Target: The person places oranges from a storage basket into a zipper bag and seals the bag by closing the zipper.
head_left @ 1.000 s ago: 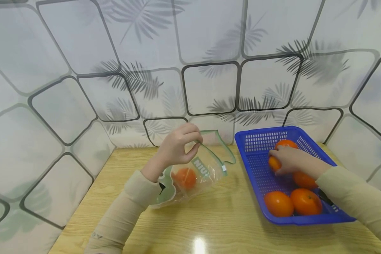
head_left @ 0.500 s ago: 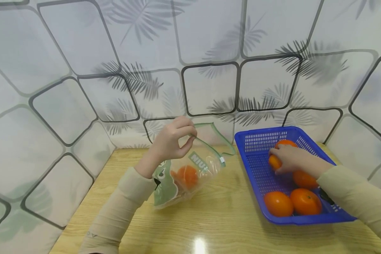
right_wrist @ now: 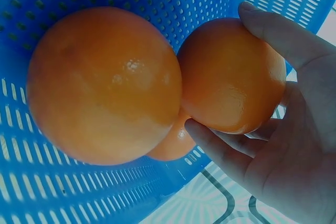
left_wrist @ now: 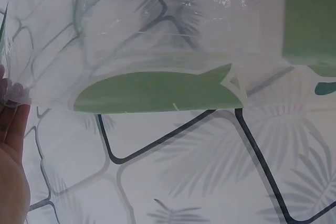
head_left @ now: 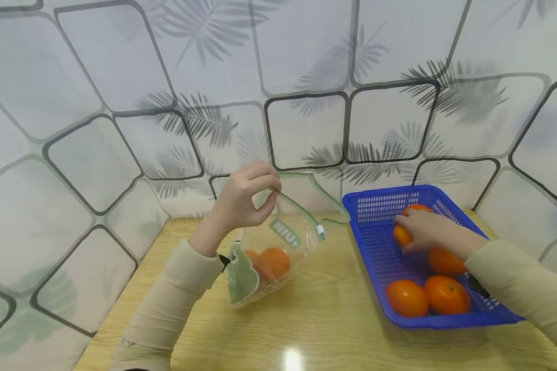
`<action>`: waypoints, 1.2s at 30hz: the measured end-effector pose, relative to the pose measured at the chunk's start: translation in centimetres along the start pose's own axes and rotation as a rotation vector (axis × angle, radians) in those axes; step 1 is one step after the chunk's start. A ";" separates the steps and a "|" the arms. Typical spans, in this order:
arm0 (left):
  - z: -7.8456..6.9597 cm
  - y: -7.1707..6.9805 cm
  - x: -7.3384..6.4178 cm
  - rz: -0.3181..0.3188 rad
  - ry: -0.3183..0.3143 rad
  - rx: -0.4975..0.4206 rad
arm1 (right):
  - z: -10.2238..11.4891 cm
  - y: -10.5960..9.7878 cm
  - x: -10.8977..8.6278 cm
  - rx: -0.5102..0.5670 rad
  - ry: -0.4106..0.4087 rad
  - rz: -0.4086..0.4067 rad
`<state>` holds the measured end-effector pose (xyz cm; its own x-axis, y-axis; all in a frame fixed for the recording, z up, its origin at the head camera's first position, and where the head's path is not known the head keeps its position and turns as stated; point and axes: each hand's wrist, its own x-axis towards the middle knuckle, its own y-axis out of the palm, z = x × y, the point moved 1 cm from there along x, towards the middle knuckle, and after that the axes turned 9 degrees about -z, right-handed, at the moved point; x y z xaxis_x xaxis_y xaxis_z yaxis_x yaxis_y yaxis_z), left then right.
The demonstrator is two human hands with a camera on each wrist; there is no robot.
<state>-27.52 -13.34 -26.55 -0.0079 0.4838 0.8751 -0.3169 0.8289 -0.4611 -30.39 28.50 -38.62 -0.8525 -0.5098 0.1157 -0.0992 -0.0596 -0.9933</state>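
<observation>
My left hand [head_left: 246, 198] pinches the green-edged mouth of a clear zip bag [head_left: 243, 281] between thumb and fingers. The bag's mouth gapes toward the right, with a white slider [head_left: 320, 229] on the near edge. At least two oranges [head_left: 275, 264] lie at its bottom. In the left wrist view, clear plastic with green print [left_wrist: 157, 92] fills much of the picture, and the fingers show at the left edge. Inside the blue basket, my right hand [head_left: 424, 230] grips an orange [right_wrist: 231, 77], thumb on one side and fingers curled round the other.
Several more oranges [head_left: 447, 294] sit in the blue perforated basket [head_left: 364, 263], at the right of the wooden table [head_left: 325, 330]. A dark object [head_left: 478, 286] lies there, partly under the right sleeve. Patterned cloth [head_left: 306, 134] stands close behind the table.
My left hand has risen and shifted left, drawing the bag's mouth up; the bag stands taller and a second orange shows more clearly. My right hand stays on its orange.
</observation>
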 end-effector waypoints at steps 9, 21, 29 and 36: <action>0.0 0.3 0.0 0.014 0.021 0.012 | 0.3 -1.1 -0.1 -0.022 0.012 -0.006; 0.0 0.5 -0.2 0.071 -0.027 0.014 | 1.2 -3.2 0.2 -0.052 0.031 -0.022; 0.1 0.9 -0.3 0.081 -0.020 0.013 | 2.3 -4.5 0.4 -0.083 0.001 -0.038; 0.2 1.2 -0.4 0.079 -0.018 0.007 | 2.8 -5.2 0.6 -0.097 -0.029 -0.065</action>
<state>-28.05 -12.57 -27.46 -0.0501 0.5421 0.8388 -0.3214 0.7865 -0.5274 -28.99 26.09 -33.43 -0.8278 -0.5320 0.1781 -0.2039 -0.0104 -0.9789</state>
